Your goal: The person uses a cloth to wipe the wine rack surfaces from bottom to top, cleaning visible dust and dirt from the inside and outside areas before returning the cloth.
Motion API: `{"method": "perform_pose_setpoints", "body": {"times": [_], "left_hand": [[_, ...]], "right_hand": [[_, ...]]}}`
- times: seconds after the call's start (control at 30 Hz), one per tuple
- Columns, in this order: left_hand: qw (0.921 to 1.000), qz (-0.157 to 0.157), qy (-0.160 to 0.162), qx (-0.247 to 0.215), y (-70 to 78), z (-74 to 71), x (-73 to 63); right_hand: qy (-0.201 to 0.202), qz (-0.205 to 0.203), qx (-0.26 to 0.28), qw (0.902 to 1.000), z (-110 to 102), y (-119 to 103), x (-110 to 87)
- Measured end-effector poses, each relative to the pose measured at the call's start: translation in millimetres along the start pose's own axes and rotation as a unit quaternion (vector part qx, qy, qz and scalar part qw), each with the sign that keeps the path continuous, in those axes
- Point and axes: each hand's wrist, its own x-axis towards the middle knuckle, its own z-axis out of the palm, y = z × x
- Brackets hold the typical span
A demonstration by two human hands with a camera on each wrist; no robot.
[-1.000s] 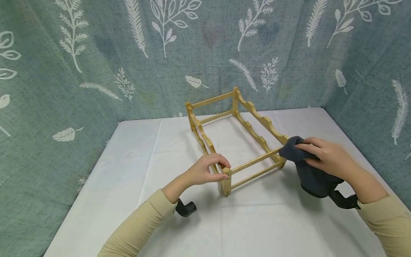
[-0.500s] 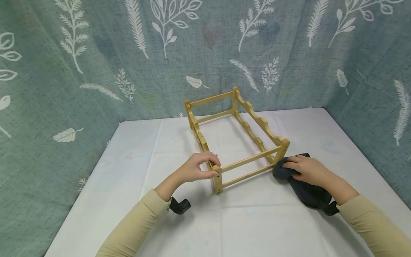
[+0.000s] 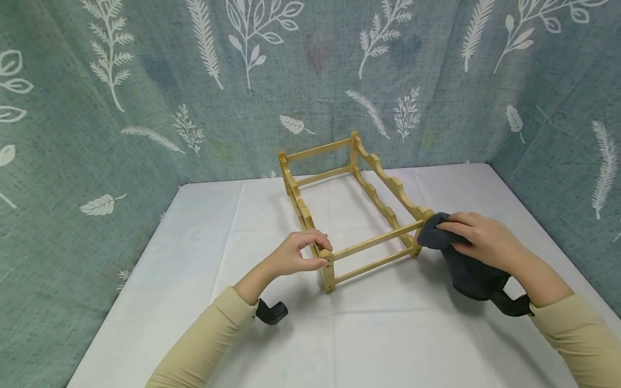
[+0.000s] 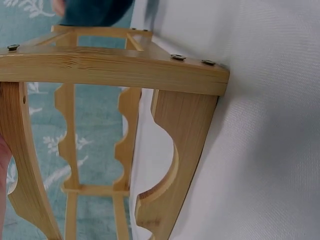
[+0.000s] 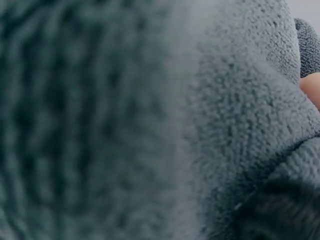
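A light wooden rack (image 3: 375, 241) with scalloped side rails stands on the table, its near end angled toward me. My left hand (image 3: 297, 254) holds the top of its near left post between thumb and fingers. At the near right corner my right hand (image 3: 487, 241) grips a dark grey cloth (image 3: 473, 272), bunched against the top of that post, with the rest hanging down. Close up in the left wrist view are the rack's end post (image 4: 115, 69) and notched rails. Fuzzy cloth (image 5: 240, 100) fills most of the right wrist view, hiding most of the hand.
A white cloth covers the table (image 3: 218, 215). Blue-green fabric (image 3: 310, 91) with white leaf prints hangs behind and at both sides. A black wrist mount (image 3: 271, 311) sticks out under the left wrist, and another (image 3: 511, 304) under the right.
The rack's near end and my left hand have shifted slightly left. My right hand has wiped down the near right post with the cloth and come back up to its top.
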Motion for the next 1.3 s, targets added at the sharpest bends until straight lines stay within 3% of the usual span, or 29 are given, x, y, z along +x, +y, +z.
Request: {"method": "perform_pose_setpoints", "body": {"times": [0.17, 0.47, 0.7, 0.83, 0.93, 1.2, 1.3], "left_hand": [[1.0, 0.002, 0.001, 0.003, 0.9, -0.4, -0.6], [0.9999, 0.009, 0.002, 0.006, 1.4, -0.7, -0.3], [1.0, 0.007, -0.001, 0.002, 1.2, -0.8, 0.2], [1.0, 0.01, -0.002, 0.001, 1.1, -0.5, 0.8], [1.0, 0.008, 0.0, 0.001, 1.5, 0.0, 0.7], [0.9997, 0.024, 0.0, -0.006, -33.6, 5.2, -6.6], [0.9998, 0.017, 0.001, -0.003, -33.5, 6.1, -6.7]], "right_hand": [[0.045, -0.003, -0.007, 0.9989, -14.4, -0.8, 9.0], [0.0, 0.01, 0.012, 0.9999, 6.3, -4.5, 0.1], [-0.081, 0.024, 0.006, 0.9964, 33.5, -8.8, -11.3], [-0.155, 0.056, 0.013, 0.9862, 44.0, -10.2, -15.4], [-0.184, 0.071, 0.017, 0.9801, 48.3, -10.7, -16.5], [-0.167, 0.057, 0.011, 0.9843, 45.7, -11.6, -15.7], [-0.149, 0.049, 0.018, 0.9874, 40.1, -13.6, -13.6]]}}
